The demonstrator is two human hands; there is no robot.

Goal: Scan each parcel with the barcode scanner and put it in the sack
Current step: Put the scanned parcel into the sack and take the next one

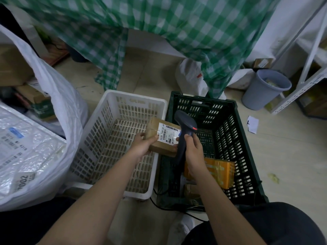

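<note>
Resting on the floor, white basket and green crate adjoin. Left hand grips parcel above them; right hand grasps barcode scanner. Sack stands left.

small print on the parcel label is unreadable; white sack is cut off at left edge.

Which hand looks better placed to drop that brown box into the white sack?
The left hand. It already holds the brown box, and the white sack lies on its side, beyond the white basket. The right hand has its grip on the barcode scanner, over the dark crate.
</note>
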